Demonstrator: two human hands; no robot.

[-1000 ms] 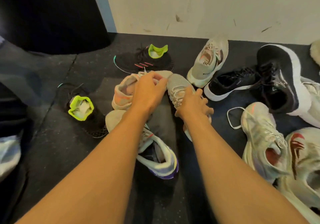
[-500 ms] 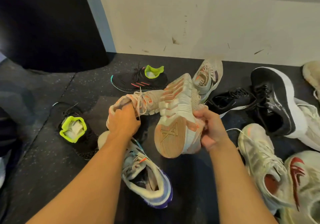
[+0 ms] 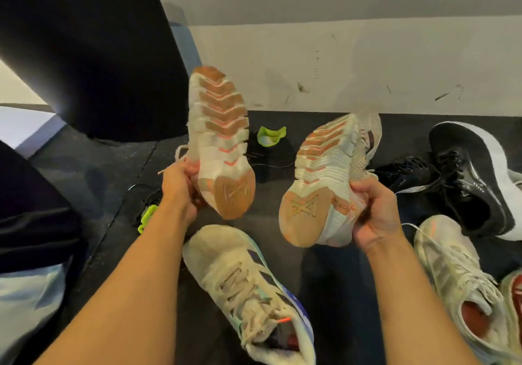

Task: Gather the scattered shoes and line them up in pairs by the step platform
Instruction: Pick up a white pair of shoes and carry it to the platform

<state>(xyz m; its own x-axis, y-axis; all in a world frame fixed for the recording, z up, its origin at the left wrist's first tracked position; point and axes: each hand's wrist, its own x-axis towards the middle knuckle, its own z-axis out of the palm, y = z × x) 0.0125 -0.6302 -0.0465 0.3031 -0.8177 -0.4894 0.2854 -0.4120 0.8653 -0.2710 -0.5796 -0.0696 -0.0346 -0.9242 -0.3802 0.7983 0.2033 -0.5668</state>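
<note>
Two matching cream shoes with tan and orange soles are up in the air, soles turned toward me. My left hand (image 3: 180, 186) grips the heel of the left cream shoe (image 3: 220, 138), which points up. My right hand (image 3: 372, 212) grips the heel of the right cream shoe (image 3: 322, 178), tilted away to the right. Below them on the dark floor lies a cream high-top with a purple-blue sole (image 3: 248, 285). Black shoes with neon yellow collars lie behind (image 3: 271, 138) and at the left (image 3: 147, 217), both partly hidden.
A black and white shoe (image 3: 474, 175) and a black low shoe (image 3: 404, 172) lie at the right. Pale shoes with red lining (image 3: 457, 288) crowd the lower right. A large black object (image 3: 84, 53) stands at the upper left. A scuffed white wall (image 3: 339, 68) runs behind.
Both hands have lifted the two cream shoes off the floor and raised them apart, soles toward me. The left shoe has come upright.
</note>
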